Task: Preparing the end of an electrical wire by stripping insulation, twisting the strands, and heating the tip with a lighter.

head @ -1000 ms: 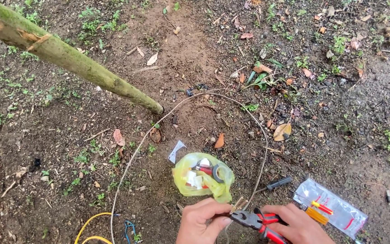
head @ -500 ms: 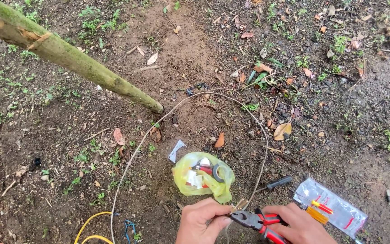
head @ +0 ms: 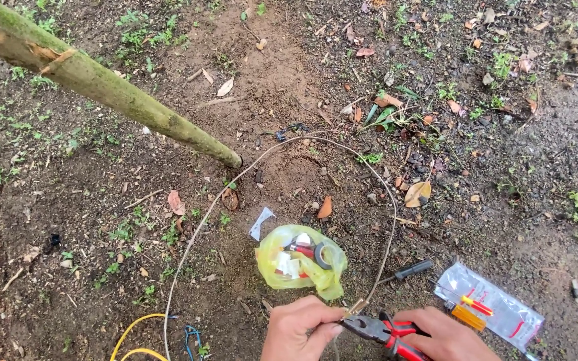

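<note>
Far left, upper: mossy green sapling trunk (head: 102,87), slanting down from the top left corner into bare brown soil (head: 68,220) strewn with dry leaves and small weeds.
Bottom left: yellow cable (head: 132,334) curling on the ground; just beside it, a small blue wire loop (head: 192,339).
Centre: long pale wire (head: 249,167), rising from the bottom edge, arching past the trunk's foot and curving back down to the hands.
Centre, lower: small white scrap (head: 260,222) on the soil; next to it, crumpled yellow plastic bag (head: 300,264), lying open, with tape rolls and small red and white items inside.
Bottom centre: left hand (head: 299,331), fingers closed, pinching the end of the pale wire just below the bag.
Bottom, right of centre: red-and-black pliers (head: 379,331), nose touching the wire end at the left fingertips; right hand (head: 446,337), fingers wrapped around the handles.
Above the right hand: black-handled screwdriver (head: 406,271), lying on the ground.
Lower right: clear plastic packet (head: 493,307) with red and orange small parts, beside the right hand.
</note>
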